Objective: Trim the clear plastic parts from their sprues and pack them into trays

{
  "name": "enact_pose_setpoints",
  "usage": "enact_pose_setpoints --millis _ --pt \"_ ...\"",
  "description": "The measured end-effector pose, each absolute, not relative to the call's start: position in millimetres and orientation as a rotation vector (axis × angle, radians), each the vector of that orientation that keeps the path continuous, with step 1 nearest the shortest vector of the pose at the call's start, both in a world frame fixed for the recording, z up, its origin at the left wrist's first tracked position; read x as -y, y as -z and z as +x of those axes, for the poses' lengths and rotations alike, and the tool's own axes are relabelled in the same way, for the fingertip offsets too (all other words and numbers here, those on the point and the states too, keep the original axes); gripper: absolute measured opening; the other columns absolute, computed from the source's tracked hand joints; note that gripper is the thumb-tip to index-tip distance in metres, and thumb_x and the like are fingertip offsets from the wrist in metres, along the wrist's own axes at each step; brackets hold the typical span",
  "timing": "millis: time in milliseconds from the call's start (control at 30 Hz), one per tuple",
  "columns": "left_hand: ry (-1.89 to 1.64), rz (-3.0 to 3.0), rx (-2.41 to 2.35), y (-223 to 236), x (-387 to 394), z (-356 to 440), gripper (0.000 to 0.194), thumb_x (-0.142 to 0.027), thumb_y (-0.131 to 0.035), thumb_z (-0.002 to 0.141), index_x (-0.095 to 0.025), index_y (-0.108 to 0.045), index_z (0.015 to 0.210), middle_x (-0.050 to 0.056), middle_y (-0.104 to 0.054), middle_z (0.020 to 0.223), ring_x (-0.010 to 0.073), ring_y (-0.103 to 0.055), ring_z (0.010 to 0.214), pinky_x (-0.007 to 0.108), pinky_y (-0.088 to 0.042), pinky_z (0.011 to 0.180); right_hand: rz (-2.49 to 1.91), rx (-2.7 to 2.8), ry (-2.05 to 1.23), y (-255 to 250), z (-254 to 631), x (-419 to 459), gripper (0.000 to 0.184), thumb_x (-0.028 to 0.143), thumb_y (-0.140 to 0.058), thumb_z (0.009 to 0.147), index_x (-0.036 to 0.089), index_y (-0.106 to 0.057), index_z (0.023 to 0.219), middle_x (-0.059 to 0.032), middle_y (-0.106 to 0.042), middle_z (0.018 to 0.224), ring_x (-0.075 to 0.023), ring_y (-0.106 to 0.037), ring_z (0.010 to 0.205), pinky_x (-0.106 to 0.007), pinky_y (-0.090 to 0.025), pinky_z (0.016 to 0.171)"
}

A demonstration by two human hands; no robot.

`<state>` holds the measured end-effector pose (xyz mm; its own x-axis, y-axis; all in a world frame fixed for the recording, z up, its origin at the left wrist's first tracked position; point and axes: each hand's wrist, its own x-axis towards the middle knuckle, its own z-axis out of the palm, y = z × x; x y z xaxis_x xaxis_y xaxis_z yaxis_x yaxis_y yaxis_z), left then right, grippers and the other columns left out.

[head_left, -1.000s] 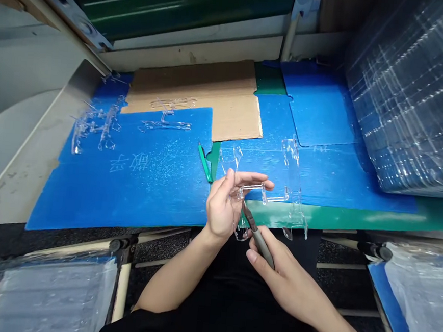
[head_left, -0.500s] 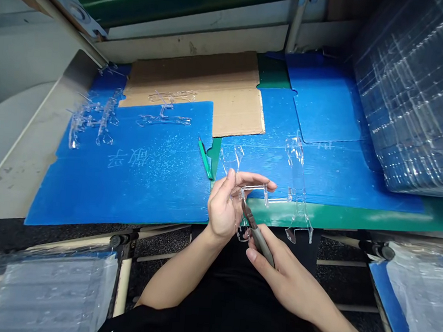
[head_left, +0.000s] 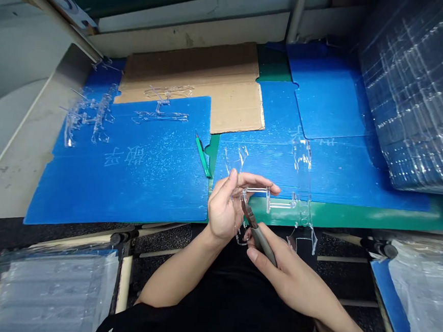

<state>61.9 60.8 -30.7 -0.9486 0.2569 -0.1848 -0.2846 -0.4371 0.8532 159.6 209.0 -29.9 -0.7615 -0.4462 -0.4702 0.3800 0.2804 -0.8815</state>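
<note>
My left hand (head_left: 228, 205) grips a clear plastic moulded frame (head_left: 280, 199) at its left end, thumb and fingers closed round it, holding it over the front edge of the green bench. My right hand (head_left: 287, 276) is closed on a grey-handled cutter (head_left: 258, 233) whose tip meets the clear frame just beside my left palm. The frame's right leg (head_left: 306, 193) hangs past the bench edge.
Blue corrugated sheets (head_left: 129, 164) and a cardboard piece (head_left: 201, 82) cover the bench. Loose clear plastic pieces (head_left: 91, 117) lie far left, and a green pen (head_left: 203, 157) lies mid-bench. Stacked clear trays in plastic wrap (head_left: 419, 89) stand at right; bagged parts (head_left: 46, 293) sit lower left.
The view has tilted a little downward. Both hands stay in place on the frame and cutter, with the frame's right leg shifted slightly right.
</note>
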Motion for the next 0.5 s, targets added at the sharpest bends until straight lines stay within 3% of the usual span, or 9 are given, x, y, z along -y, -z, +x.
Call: enact_pose_setpoints --millis 133,233,333,433,500 --pt "-2.441 -0.020 -1.352 30 -63 63 0.063 -0.046 -0.036 0.115 -0.018 -0.086 0.090 0.010 -0.084 0.091 0.0235 -0.081 0.090 0.043 -0.061 0.105 -0.084 -1.834 1.570 35 162 -215 0.032 0.058 -0.050 0.112 0.028 -0.059 0.121 -0.0056 -0.068 0.126 -0.0289 -0.062 0.117 -0.051 -0.046 0.107" --pt "-2.461 -0.020 -1.330 29 -66 67 0.063 -0.044 -0.034 0.115 -0.018 -0.086 0.090 0.010 -0.084 0.090 0.0235 -0.082 0.090 0.044 -0.061 0.107 -0.023 -1.821 1.607 38 165 -218 0.034 0.056 -0.057 0.110 0.030 -0.060 0.131 -0.0057 -0.068 0.118 -0.0244 -0.064 0.100 -0.043 -0.053 0.092" --pt "-2.442 0.018 -1.362 29 -70 66 0.064 -0.047 -0.033 0.116 -0.018 -0.086 0.095 0.011 -0.085 0.093 0.0252 -0.082 0.095 0.046 -0.060 0.109 0.003 -1.674 1.777 42 162 -217 0.032 0.055 -0.058 0.111 0.025 -0.061 0.122 -0.0020 -0.060 0.096 -0.0160 -0.053 0.077 -0.032 -0.050 0.072" --pt "-2.336 0.159 -1.536 34 -76 47 0.062 -0.052 -0.033 0.116 -0.021 -0.086 0.113 0.011 -0.082 0.128 0.0287 -0.074 0.129 0.046 -0.054 0.116 0.075 -1.352 2.067 52 152 -215 0.035 0.055 -0.062 0.110 0.021 -0.058 0.110 0.0043 -0.046 0.082 -0.0099 -0.039 0.066 -0.024 -0.037 0.059" --pt "-2.148 0.282 -1.788 41 -81 21 0.057 -0.055 -0.037 0.115 -0.024 -0.084 0.122 0.008 -0.069 0.155 0.0292 -0.059 0.150 0.045 -0.048 0.122 0.166 -1.152 2.250 62 145 -216 0.038 0.055 -0.070 0.106 0.021 -0.054 0.103 0.0079 -0.039 0.076 -0.0071 -0.029 0.060 -0.021 -0.026 0.054"
